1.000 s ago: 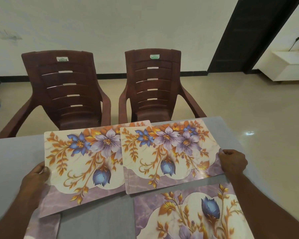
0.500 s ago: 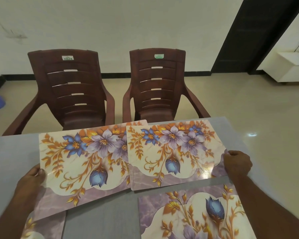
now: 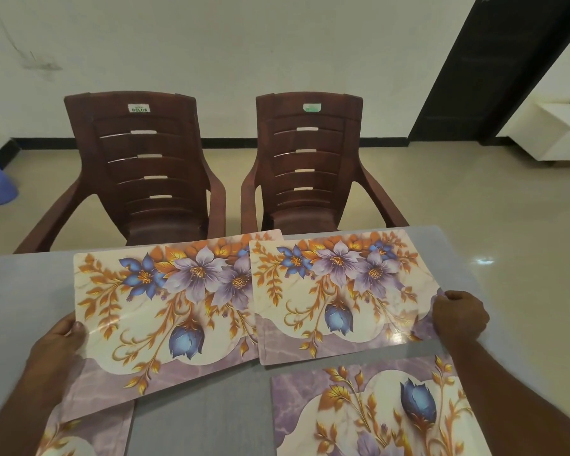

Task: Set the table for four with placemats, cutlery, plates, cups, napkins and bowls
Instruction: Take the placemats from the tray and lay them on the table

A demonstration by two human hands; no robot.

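Nearest the camera, two floral placemats lay flat on the grey bench: the near-right placemat (image 3: 369,413) and, at the lower left corner, the near-left placemat (image 3: 89,432), mostly cut off by the frame. Beyond them lay two more. The left hand (image 3: 58,348) held the left edge of the far-left placemat (image 3: 158,317), thumb on top of its surface, and that mat's near corner overlapped the near-left one. The right hand (image 3: 459,315) gripped the right edge of the far-right placemat (image 3: 339,297), fingers curled over it; this mat's left edge lay over the far-left mat. The bench (image 3: 23,284) was smooth and matt, bare at its left.

Past the far edge stood two dark brown plastic chairs — the left chair (image 3: 145,166) bore a small white label reading "DELUX"; the right chair (image 3: 310,159) had a green label too blurred to read. Behind them were glossy beige floor tiles, a cream wall with a black skirting — and a dark doorway (image 3: 507,67) at right.
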